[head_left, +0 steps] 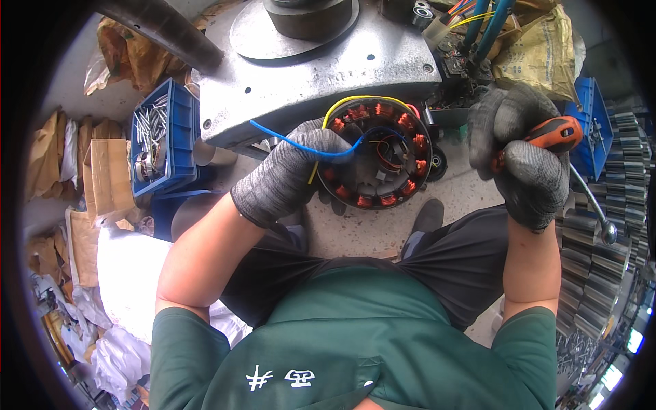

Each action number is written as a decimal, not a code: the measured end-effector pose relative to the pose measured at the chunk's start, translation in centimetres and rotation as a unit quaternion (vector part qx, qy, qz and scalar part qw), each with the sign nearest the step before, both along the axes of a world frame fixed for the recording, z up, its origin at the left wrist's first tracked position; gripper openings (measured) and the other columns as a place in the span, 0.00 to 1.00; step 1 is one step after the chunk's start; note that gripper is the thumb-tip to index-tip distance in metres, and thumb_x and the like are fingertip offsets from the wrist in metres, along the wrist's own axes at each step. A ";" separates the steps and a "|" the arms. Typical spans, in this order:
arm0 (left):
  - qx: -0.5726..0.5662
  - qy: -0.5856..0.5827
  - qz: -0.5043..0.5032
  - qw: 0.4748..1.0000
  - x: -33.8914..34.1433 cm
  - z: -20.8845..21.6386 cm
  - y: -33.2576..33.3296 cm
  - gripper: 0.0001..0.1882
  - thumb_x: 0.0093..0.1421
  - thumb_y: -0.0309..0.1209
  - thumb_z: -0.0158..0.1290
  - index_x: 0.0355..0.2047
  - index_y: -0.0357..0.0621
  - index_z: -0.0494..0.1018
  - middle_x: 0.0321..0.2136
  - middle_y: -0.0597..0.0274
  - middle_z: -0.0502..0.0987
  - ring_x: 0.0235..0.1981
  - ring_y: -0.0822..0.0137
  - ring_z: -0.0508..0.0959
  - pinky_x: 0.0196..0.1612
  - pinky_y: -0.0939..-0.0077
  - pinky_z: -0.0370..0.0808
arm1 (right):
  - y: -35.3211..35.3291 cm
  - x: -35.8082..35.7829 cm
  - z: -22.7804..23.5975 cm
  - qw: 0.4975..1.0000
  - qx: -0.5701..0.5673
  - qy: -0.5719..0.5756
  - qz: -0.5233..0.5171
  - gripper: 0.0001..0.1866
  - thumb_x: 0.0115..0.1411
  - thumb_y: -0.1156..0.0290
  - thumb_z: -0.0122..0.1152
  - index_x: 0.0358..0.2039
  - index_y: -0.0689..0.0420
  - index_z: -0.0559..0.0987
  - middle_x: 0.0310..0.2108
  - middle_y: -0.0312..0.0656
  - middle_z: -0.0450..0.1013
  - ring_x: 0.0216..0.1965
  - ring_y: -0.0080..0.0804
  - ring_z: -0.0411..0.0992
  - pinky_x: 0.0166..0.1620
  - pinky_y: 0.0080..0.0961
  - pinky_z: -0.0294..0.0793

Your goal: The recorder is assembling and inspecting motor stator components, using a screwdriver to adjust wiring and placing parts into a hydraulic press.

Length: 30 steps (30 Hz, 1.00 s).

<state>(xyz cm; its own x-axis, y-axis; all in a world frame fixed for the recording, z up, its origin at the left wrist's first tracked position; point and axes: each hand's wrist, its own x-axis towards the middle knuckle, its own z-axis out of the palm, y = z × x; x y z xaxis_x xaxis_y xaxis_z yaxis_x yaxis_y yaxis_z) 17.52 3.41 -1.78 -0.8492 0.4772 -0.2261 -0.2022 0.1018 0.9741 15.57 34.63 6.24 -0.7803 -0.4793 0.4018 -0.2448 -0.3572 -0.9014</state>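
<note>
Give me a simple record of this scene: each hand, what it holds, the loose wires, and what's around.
Left hand: gloved, gripping the copper-wound ring by its left side
Right hand: gloved, closed around an orange-and-black handle
Wires: blue wire pointing left; yellow wire along the ring's top edge
Ahead: metal plate
Left side: blue bin of metal pieces
Right side: toothed metal parts
</note>
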 end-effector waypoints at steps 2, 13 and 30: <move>0.001 -0.011 -0.014 1.000 0.1 0.7 0.0 0.14 0.66 0.37 0.56 0.34 0.36 0.82 0.22 0.59 0.79 0.25 0.73 0.80 0.26 0.80 0.78 | 0.1 0.6 0.1 0.998 0.012 -0.064 0.008 0.19 0.54 0.65 0.72 0.43 0.58 0.79 0.33 0.47 0.77 0.32 0.32 0.77 0.33 0.22 0.77; 0.142 -0.180 0.066 0.971 0.4 0.2 -0.3 0.15 0.65 0.40 0.58 0.36 0.39 0.80 0.25 0.59 0.80 0.24 0.68 0.82 0.24 0.77 0.79 | -1.2 0.8 -0.6 0.995 -0.034 0.030 -0.092 0.18 0.57 0.71 0.73 0.47 0.57 0.77 0.43 0.53 0.78 0.40 0.34 0.79 0.41 0.28 0.84; 0.075 -0.088 0.042 0.992 0.4 1.2 0.8 0.21 0.54 0.35 0.63 0.45 0.34 0.78 0.29 0.62 0.81 0.28 0.72 0.80 0.33 0.78 0.80 | -2.4 0.9 -1.3 0.994 0.001 0.086 -0.074 0.17 0.61 0.68 0.70 0.49 0.55 0.77 0.45 0.54 0.76 0.41 0.41 0.77 0.44 0.35 0.79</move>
